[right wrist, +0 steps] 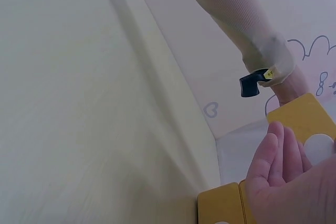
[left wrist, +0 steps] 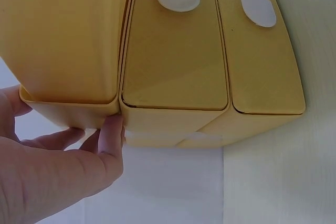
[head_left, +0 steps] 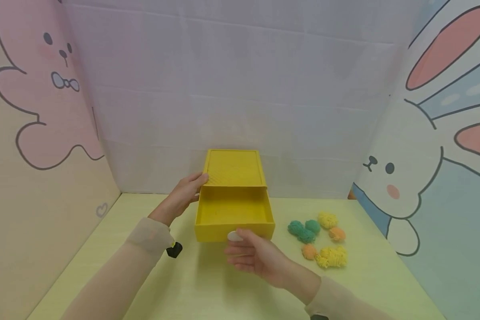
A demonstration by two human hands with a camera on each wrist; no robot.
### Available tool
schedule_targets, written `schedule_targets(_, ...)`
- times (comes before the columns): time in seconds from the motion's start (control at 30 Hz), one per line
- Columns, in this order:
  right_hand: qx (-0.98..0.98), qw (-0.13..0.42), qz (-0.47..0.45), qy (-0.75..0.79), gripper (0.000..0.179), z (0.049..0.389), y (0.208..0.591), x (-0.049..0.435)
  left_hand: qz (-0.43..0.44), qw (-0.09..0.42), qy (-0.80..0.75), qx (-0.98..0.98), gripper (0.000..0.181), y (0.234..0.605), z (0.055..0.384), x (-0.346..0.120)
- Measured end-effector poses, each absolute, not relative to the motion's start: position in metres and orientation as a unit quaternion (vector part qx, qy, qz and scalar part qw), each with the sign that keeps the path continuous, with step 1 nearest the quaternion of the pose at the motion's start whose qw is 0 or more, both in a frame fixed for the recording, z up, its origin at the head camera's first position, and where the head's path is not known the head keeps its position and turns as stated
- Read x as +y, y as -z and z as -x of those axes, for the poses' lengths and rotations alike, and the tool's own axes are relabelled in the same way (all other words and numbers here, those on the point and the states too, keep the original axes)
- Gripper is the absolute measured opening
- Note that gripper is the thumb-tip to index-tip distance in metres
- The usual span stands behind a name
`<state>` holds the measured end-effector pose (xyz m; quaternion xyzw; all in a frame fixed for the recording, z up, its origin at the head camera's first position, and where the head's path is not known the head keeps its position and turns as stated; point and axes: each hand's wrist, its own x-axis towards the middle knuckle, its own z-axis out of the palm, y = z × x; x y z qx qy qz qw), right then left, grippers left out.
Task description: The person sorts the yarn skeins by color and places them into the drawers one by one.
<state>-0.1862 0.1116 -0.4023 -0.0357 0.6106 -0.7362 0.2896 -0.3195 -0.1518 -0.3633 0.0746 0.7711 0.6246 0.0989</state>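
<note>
Mid-frame, the left hand (head_left: 182,195) grips the yellow drawer cabinet (head_left: 234,166) by its side; whether the right hand (head_left: 262,258) pinches the white tab (head_left: 232,236), I can't tell. I'd brace the cabinet, sliding the drawer (head_left: 234,213) level.

Fingers (left wrist: 110,137) on yellow three-drawer unit (left wrist: 176,61)

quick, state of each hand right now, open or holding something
Left hand: open, touching the side of the yellow drawer cabinet.
Right hand: at the white drawer tab; cannot tell whether it's pinching.
</note>
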Motion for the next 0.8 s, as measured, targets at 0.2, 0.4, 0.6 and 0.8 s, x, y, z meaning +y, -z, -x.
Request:
schedule_targets(0.2, 0.610, 0.294, 0.038, 0.735, 0.064, 0.184, 0.403, 0.113, -0.074, 0.096, -0.620, 0.775, 0.070, 0.363, 0.318, -0.152)
schedule_targets(0.4, 0.610, 0.299, 0.030, 0.733, 0.062, 0.177, 0.402, 0.113, -0.069, 0.097, -0.618, 0.777, 0.072, 0.362, 0.317, -0.152)
schedule_targets(0.6, 0.607, 0.308, 0.035, 0.731, 0.058, 0.172, 0.402, 0.111, -0.066, 0.094, -0.618, 0.778, 0.072, 0.361, 0.317, -0.152)
schedule_targets(0.8, 0.604, 0.302, 0.038, 0.737, 0.059, 0.172, 0.402, 0.112, -0.069, 0.097, -0.623, 0.773, 0.072, 0.362, 0.317, -0.152)
